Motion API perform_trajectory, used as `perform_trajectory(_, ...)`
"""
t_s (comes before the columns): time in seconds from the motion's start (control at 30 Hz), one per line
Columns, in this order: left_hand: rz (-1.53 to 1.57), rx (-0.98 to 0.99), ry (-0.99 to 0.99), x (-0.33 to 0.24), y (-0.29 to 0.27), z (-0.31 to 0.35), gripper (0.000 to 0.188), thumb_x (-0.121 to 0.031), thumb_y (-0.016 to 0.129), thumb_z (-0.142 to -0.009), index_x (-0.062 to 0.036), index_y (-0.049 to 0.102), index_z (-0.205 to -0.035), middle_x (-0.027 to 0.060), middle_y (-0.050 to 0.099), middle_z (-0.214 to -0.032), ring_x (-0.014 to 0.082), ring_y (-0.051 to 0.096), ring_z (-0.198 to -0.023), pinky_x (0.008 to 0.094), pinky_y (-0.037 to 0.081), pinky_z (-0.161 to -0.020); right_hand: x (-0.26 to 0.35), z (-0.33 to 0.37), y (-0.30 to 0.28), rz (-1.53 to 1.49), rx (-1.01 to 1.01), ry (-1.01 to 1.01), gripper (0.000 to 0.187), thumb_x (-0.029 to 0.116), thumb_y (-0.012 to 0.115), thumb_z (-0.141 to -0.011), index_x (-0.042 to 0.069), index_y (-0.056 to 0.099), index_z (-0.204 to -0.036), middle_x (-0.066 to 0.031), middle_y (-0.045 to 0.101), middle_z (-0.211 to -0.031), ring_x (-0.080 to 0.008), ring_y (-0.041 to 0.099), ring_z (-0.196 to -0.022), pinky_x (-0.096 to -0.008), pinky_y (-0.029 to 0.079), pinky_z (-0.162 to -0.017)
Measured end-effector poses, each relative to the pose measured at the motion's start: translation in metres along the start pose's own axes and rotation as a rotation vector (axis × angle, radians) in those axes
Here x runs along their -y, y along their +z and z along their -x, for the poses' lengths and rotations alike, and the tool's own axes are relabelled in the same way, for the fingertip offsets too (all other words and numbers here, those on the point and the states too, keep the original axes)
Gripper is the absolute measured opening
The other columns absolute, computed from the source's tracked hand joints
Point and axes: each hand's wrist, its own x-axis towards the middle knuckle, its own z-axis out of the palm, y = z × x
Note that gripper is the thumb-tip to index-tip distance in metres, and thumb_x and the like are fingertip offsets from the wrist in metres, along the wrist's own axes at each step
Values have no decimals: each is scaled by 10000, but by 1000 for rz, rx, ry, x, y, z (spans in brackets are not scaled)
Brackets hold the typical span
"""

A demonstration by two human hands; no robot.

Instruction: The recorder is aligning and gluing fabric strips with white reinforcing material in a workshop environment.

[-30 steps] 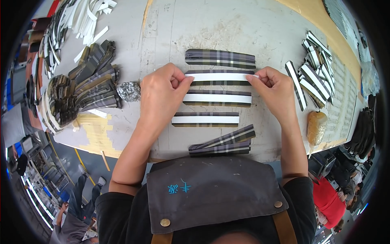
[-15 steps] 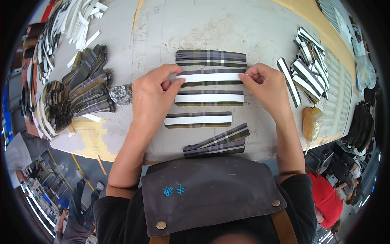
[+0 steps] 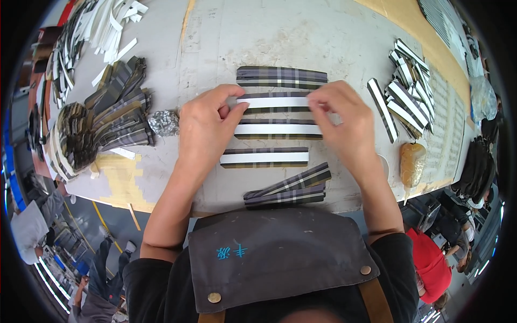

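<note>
In the middle of the table lies a plaid fabric strip with a white strip (image 3: pixel 274 102) along its centre. My left hand (image 3: pixel 207 121) pinches its left end between thumb and forefinger. My right hand (image 3: pixel 344 116), smeared by motion, is over its right end and hides it; whether the fingers grip it does not show. Just below lies a second plaid strip with a white band (image 3: pixel 277 129), its right end beside my right thumb. Nearer me is a third white-banded strip (image 3: pixel 264 157). A flat stack of plaid strips (image 3: pixel 281 77) sits just beyond my hands.
Loose plaid strips (image 3: pixel 291 187) lie at the table's near edge. At left are plaid bundles (image 3: pixel 121 118), a foil-wrapped lump (image 3: pixel 163 123) and white strips (image 3: pixel 110 27). At right are a pile of white-banded strips (image 3: pixel 409 89) and a wrapped amber object (image 3: pixel 412 164).
My right hand has shifted left from the strip's right end, inward along it, and its fingers have blurred. My left hand keeps its pinch on the left end.
</note>
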Motion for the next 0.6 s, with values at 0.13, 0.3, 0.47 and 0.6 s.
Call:
perform_trajectory(0.13, 50, -12, -13, -3, 1, 1, 170, -55, 731, -774, -32, 687, -937, 74, 504, -589, 191, 478, -519, 325, 404, -513, 7, -5, 27, -23, 80, -327, 140, -16, 694, -754, 28, 671, -885, -70, 621, -876, -229, 614, -799, -349, 526, -675)
perform_trajectory(0.3, -43, -178, 301, 6, 3, 23, 177, 10, 706, -789, -8, 695, -965, 73, 548, -698, 171, 509, -613, 286, 418, -548, 3, -11, 40, 37, 150, -402, 162, 13, 711, -738, 46, 695, -895, -31, 603, -854, -214, 588, -796, -329, 523, -654)
perform_trajectory(0.47, -191, -139, 443, 12, 9, 40, 258, 63, 685, -747, -10, 688, -994, 75, 547, -793, 245, 507, -696, 352, 442, -592, 2, -13, 43, 62, 147, -369, 160, 27, 716, -729, 72, 717, -883, -3, 610, -830, -195, 584, -757, -314, 516, -619)
perform_trajectory(0.6, -202, -133, 452, 13, 10, 39, 314, 69, 682, -725, -12, 681, -1029, 69, 537, -806, 246, 492, -704, 360, 437, -594, 0, -14, 44, 39, 139, -371, 170, 20, 717, -707, 76, 723, -866, 0, 621, -820, -189, 587, -743, -308, 515, -608)
